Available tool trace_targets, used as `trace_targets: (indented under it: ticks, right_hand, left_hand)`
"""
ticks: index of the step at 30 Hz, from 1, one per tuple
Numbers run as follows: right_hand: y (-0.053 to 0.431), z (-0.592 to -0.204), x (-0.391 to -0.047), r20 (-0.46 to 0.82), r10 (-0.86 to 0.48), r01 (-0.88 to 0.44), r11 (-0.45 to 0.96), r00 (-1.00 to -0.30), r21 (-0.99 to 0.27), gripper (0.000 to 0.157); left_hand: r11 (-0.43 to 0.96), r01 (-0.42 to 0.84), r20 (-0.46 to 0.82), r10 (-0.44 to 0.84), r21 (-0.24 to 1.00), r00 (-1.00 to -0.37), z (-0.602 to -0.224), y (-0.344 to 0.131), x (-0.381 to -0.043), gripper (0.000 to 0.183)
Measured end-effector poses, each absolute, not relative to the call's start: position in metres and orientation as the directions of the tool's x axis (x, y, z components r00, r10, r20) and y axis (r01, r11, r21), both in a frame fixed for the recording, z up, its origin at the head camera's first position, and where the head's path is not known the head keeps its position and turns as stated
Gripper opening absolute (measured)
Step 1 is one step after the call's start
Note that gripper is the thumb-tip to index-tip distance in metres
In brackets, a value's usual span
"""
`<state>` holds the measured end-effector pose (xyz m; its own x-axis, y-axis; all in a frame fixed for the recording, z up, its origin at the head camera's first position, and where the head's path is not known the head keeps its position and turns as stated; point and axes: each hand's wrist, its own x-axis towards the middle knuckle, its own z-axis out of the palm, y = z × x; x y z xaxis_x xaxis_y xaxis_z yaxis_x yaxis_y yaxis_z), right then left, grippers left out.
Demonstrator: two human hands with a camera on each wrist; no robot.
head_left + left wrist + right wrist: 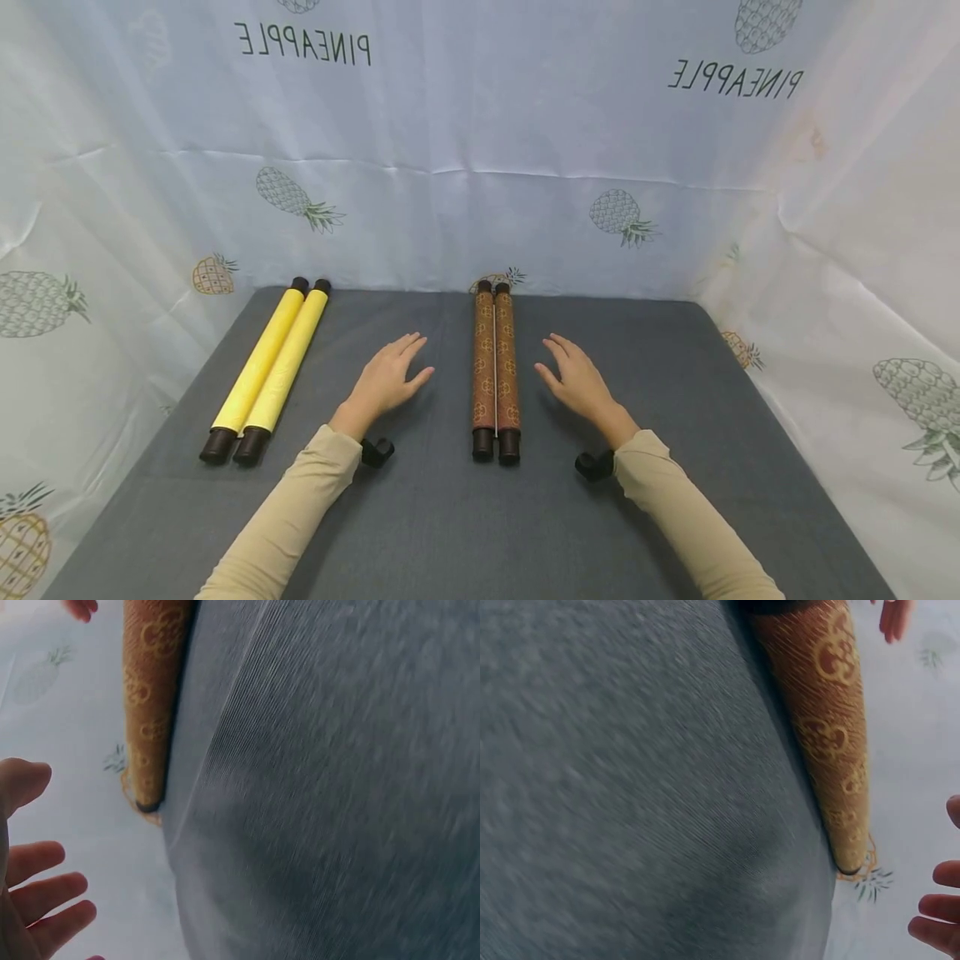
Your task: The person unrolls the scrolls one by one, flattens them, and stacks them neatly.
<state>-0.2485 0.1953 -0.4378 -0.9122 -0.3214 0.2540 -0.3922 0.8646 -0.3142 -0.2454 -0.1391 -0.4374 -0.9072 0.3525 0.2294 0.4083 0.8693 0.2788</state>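
Observation:
A brown patterned scroll (484, 358), its two rolls side by side with dark end knobs, lies lengthwise at the middle of the table. To its left, my left hand (384, 377) hovers with fingers extended and touches nothing. My right hand (579, 380) is on the other side, fingers likewise spread and apart from the scroll. Both wrist views show one brown roll (154, 697) beyond loose fingers (949, 907). A yellow scroll (273, 358), also in two rolls with dark knobs, rests slanted at the table's left.
Dark grey cloth covers the table (435, 533). A pale curtain (465, 225) printed with pineapples hangs along the back and both sides. Black wrist straps (377, 452) sit by each sleeve cuff.

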Motion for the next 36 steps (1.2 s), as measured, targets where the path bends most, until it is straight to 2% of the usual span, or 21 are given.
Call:
trace_targets:
  ticks: [6, 15, 25, 36]
  right_hand:
    - [0.190, -0.446, -0.243, 0.238, -0.339, -0.405, 0.851, -0.910, -0.335, 0.056]
    - [0.178, -0.454, -0.235, 0.194, -0.426, -0.468, 0.809, -0.884, -0.355, 0.058]
    - [0.165, -0.461, -0.233, 0.131, -0.487, -0.500, 0.790, -0.863, -0.355, 0.064]
    - [0.157, -0.461, -0.233, 0.128, -0.526, -0.534, 0.766, -0.840, -0.357, 0.064]
  left_hand:
    - [0.843, 0.445, 0.195, 0.402, 0.303, -0.895, -0.445, -0.126, -0.242, 0.061]
    - [0.780, 0.537, 0.101, 0.535, 0.321, -0.839, -0.452, -0.101, -0.235, 0.065]
    - [0.797, 0.530, 0.015, 0.549, 0.290, -0.835, -0.456, -0.074, -0.235, 0.073]
    - [0.803, 0.542, 0.009, 0.557, 0.247, -0.830, -0.457, -0.059, -0.240, 0.075]
